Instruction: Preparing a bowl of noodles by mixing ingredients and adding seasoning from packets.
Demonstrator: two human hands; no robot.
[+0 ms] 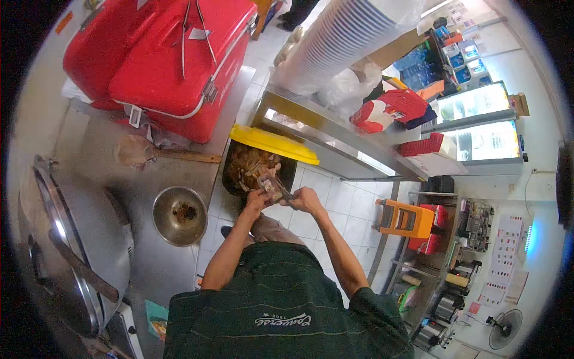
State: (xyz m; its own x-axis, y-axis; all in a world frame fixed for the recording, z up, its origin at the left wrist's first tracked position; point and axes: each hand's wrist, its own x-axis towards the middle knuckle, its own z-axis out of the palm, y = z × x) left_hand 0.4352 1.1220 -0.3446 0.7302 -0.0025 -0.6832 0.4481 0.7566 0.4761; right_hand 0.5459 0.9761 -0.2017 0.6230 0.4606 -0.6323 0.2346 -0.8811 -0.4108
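Observation:
My left hand (254, 202) grips a small, partly see-through bag or container (270, 185) by its near end; pale bits show in it. My right hand (307, 200) is closed around a dark metal utensil (288, 195), whose far end lies against that container; whether it is tongs or scissors is unclear. Both hands are over the near side of a black bin (228, 179) filled with brown and pale food pieces (249, 164). A yellow lid (273, 144) stands tilted along the bin's far side.
On the steel counter (175, 269) to the left are a steel bowl (180, 216) with dark residue, a wooden paddle (184, 155), a large lidded pot (96, 233) and red cooler boxes (179, 67) with metal tongs (184, 40) on top. Rightward stands an orange stool (406, 219).

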